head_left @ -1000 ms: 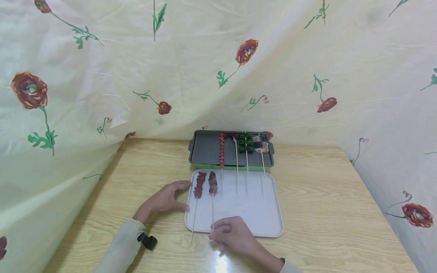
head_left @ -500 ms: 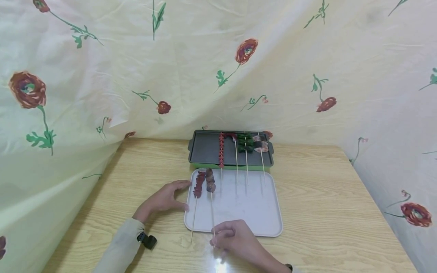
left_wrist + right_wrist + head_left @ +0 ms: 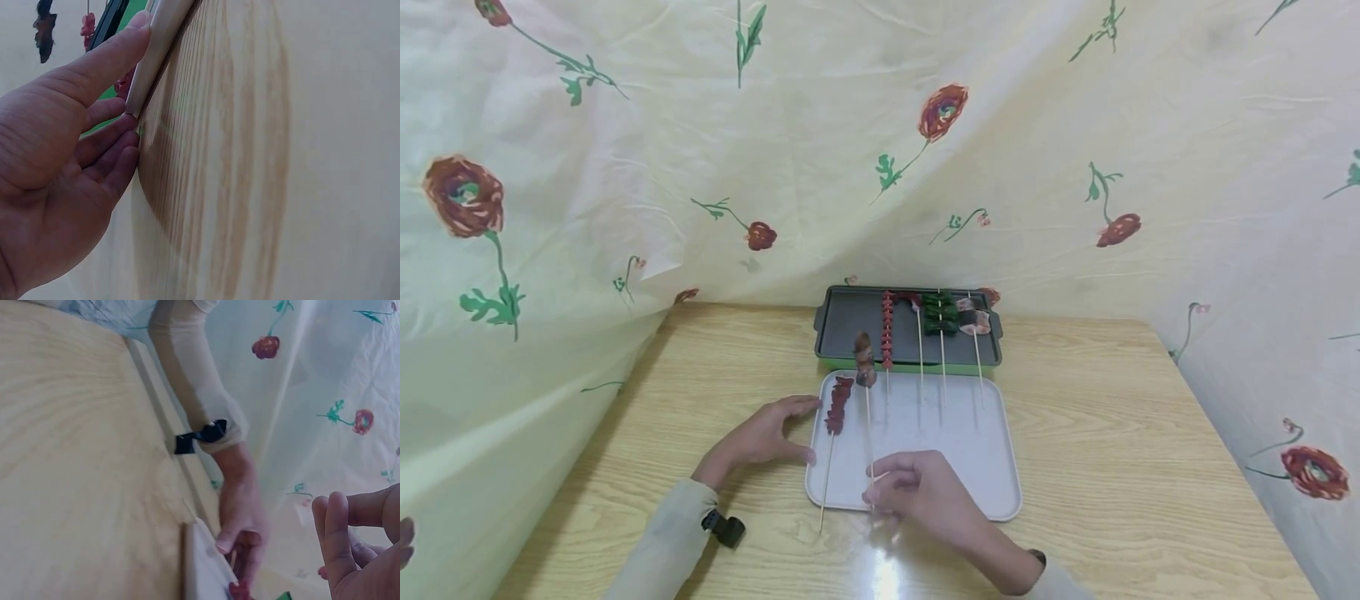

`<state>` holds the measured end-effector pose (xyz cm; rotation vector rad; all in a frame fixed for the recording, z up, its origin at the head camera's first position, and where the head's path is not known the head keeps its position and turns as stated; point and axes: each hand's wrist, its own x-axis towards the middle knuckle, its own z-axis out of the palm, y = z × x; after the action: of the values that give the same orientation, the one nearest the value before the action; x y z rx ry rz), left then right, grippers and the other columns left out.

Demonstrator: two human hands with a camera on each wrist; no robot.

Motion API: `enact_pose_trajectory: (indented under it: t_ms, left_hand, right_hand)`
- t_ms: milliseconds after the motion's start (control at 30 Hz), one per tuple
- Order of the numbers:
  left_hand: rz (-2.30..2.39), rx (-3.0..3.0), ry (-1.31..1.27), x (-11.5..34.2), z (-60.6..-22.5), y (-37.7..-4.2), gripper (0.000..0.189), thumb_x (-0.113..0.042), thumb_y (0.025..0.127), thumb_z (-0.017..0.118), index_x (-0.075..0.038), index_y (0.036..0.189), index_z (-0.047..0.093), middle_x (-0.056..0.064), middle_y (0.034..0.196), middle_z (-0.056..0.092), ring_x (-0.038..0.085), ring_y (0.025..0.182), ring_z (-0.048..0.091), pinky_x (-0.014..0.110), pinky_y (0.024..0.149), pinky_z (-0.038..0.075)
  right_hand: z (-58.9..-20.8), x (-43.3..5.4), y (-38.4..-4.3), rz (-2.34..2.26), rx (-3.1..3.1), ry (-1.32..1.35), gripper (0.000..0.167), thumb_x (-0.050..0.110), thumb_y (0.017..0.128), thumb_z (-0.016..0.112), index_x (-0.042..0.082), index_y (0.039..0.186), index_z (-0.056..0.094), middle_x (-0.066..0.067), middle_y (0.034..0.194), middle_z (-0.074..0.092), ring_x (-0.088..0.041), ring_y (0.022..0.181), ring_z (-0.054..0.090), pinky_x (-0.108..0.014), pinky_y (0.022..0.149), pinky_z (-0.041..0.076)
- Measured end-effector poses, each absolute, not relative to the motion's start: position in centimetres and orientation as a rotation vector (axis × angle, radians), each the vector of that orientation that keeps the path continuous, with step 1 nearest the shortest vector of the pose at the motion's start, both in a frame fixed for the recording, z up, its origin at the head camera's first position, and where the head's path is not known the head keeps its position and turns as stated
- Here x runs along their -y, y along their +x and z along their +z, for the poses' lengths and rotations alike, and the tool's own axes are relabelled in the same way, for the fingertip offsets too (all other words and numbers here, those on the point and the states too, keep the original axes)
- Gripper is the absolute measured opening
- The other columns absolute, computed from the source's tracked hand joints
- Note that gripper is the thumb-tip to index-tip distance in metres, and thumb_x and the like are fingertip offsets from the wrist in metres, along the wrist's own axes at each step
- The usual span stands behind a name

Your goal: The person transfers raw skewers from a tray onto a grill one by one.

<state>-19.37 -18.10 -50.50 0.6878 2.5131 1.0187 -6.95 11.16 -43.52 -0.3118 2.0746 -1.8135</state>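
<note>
My right hand [image 3: 921, 496] pinches the lower stick of a meat skewer [image 3: 865, 367], its brown chunks raised near the far edge of a white tray [image 3: 940, 458]. Fingertips of that hand [image 3: 337, 512] meet in the right wrist view, where the stick is hard to make out. At the tray's left edge rests my left hand [image 3: 767, 433], thumb and forefinger spread apart. The left wrist view has its thumb and fingertips touching the tray's rim [image 3: 159, 44]. A second skewer, of red meat [image 3: 838, 408], lies on the tray's left, its stick overhanging the near edge.
Behind the tray stands a dark griddle [image 3: 850, 333] on a green base. It bears a thin red skewer [image 3: 887, 333], a curved dark-red piece [image 3: 910, 298], green pieces [image 3: 940, 312] and pale-and-dark slices [image 3: 973, 321], sticks reaching over the tray. Flowered cloth [image 3: 820, 167] hangs behind the wooden table [image 3: 1097, 433].
My right hand has lifted the brown meat skewer off the tray and moved it forward, towards the griddle. The left hand stays at the tray's edge.
</note>
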Motion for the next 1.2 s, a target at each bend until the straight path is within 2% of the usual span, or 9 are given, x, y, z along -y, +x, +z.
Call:
enact_pose_trajectory:
  t_ms: [100,267,700,933,1200]
  left_hand:
    - [1.023,-2.509,0.683,18.1,-50.4,-19.3,0.096,-0.045,0.075,0.089,-0.01,0.154,0.047,0.009,0.16,0.043,0.031,0.15,0.035,0.049,0.125,0.03]
    - [1.029,-2.505,0.678,18.1,-50.4,-19.3,0.096,-0.046,0.075,0.089,-0.01,0.153,0.047,0.009,0.16,0.043,0.032,0.15,0.034,0.049,0.125,0.029]
    - [1.027,-2.51,0.683,18.2,-50.7,-19.6,0.094,-0.046,0.075,0.089,-0.013,0.153,0.048,0.008,0.16,0.043,0.031,0.15,0.035,0.048,0.125,0.029]
    - [1.023,-2.506,0.683,18.1,-50.8,-19.6,0.094,-0.047,0.075,0.089,-0.014,0.154,0.048,0.007,0.16,0.043,0.03,0.15,0.035,0.048,0.125,0.029]
    - [1.029,-2.508,0.668,18.2,-50.6,-19.5,0.094,-0.045,0.075,0.089,-0.014,0.153,0.048,0.007,0.16,0.043,0.03,0.15,0.035,0.048,0.125,0.029]
  right_hand:
    - [-42.8,-11.0,-7.9,-1.82,-2.09,-0.277,0.033,0.007,0.09,0.075,-0.01,0.117,0.068,-0.016,0.09,0.077,-0.03,0.072,0.074,-0.035,0.063,0.065]
    - [-41.6,-10.8,-9.5,-1.847,-2.102,-0.268,0.031,0.007,0.09,0.076,-0.007,0.117,0.069,-0.02,0.093,0.077,-0.034,0.083,0.075,-0.036,0.064,0.065]
    - [-40.3,-10.9,-15.1,-1.816,-2.201,-0.174,0.026,0.005,0.094,0.072,-0.003,0.118,0.07,-0.015,0.1,0.078,-0.022,0.084,0.075,-0.035,0.071,0.066]
    - [-40.8,-10.9,-17.6,-1.829,-2.206,-0.103,0.023,0.003,0.093,0.071,-0.005,0.115,0.07,-0.016,0.099,0.077,-0.02,0.083,0.075,-0.033,0.071,0.066]
    - [-41.4,-10.5,-19.8,-1.793,-2.203,-0.068,0.023,0.008,0.094,0.072,-0.004,0.115,0.071,-0.014,0.099,0.077,-0.019,0.084,0.074,-0.032,0.071,0.065]
